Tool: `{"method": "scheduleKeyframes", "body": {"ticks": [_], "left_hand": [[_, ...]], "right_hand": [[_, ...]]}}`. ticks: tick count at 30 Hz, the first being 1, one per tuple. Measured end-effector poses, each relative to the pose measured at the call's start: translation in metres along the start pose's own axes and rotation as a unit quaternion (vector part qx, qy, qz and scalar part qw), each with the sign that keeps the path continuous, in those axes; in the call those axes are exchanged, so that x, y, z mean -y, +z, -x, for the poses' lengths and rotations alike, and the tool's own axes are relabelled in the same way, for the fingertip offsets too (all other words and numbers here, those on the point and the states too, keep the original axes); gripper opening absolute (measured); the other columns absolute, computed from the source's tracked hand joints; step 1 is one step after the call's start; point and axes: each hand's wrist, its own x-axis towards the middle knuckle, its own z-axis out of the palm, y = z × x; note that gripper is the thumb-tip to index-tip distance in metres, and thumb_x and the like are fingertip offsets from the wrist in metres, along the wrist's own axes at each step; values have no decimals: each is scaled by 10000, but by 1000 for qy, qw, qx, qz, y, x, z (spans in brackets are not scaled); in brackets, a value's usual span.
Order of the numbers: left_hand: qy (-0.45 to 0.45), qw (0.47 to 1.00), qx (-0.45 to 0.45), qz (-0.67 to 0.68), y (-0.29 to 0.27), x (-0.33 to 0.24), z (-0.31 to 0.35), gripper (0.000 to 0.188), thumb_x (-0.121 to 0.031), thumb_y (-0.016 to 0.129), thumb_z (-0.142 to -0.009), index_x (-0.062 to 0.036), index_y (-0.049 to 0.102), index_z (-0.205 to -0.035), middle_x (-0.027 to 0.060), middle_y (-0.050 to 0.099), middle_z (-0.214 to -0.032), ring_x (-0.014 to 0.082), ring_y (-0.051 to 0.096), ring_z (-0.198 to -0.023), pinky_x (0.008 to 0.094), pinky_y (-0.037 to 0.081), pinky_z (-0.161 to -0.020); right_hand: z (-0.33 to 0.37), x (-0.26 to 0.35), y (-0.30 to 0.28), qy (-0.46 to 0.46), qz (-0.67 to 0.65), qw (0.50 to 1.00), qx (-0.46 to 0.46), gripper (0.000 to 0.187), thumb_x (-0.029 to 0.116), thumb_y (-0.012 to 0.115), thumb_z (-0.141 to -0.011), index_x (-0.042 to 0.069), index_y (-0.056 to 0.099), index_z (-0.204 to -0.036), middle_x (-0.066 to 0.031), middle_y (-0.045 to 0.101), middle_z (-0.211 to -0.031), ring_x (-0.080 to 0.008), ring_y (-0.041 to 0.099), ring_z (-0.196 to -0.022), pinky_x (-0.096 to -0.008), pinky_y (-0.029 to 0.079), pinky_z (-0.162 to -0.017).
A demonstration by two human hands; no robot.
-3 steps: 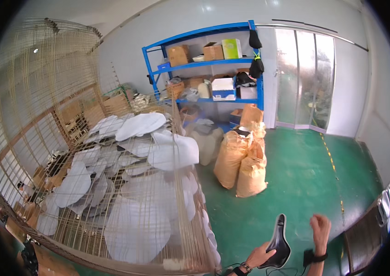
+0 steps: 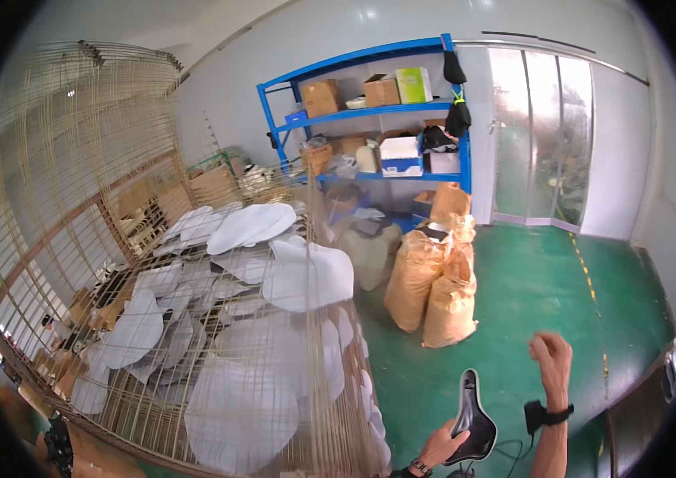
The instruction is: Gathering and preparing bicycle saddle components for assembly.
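Observation:
A black bicycle saddle (image 2: 477, 426) with a pale rim is held low in front of me, its narrow nose pointing away. My left hand (image 2: 442, 446) grips its left edge near the wide rear, the thumb lying over the dark surface. To the right of the saddle, apart from it, my right hand (image 2: 552, 356) is raised with its fingers curled in. What those fingers hold, if anything, does not show. A black band with a small box (image 2: 547, 416) sits on my right wrist, and a thin dark cable runs beside it.
At left stands a large wire cage (image 2: 19, 271) heaped with flat white saddle-shaped pieces (image 2: 242, 406). Tan sacks (image 2: 418, 279) stand on the green floor (image 2: 521, 287). Behind them is a blue shelf (image 2: 354, 111) with boxes; a glass folding door (image 2: 541, 135) is to its right.
My right hand has risen away from the saddle. The saddle and my left hand have shifted slightly left. The whole view has moved a little, with the room sliding to the right.

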Motion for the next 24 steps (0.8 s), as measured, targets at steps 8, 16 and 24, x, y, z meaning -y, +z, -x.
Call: {"method": "scheduleKeyframes", "body": {"ticks": [8, 16, 24], "left_hand": [[-143, 961, -200, 124, -63, 9, -36, 440, -284, 693, -872, -11, 674, -1216, 241, 723, -1055, 343, 694, -1052, 423, 520, -915], [-254, 867, -427, -28, -81, 63, -112, 856, -572, 684, -883, 85, 487, -1395, 295, 678, -1180, 432, 635, -1161, 470, 484, -977], [-218, 827, -505, 115, -102, 15, -136, 649, -433, 747, -872, 3, 604, -1331, 218, 689, -1219, 371, 654, -1129, 434, 474, -1007]], "right_hand": [[-107, 71, 269, 105, -340, 809, 468, 597, 541, 613, -984, 8, 591, -1252, -103, 688, -1115, -169, 663, -969, -310, 551, -746], [-187, 70, 363, 270, -484, 630, 544, 424, 63, 676, -913, -33, 581, -1315, -106, 697, -1202, -218, 692, -1041, -382, 555, -957], [-244, -2, 378, 289, -467, 621, 560, 533, 38, 688, -914, -16, 500, -1410, -128, 639, -1319, -224, 635, -1165, -396, 509, -1022]]}}
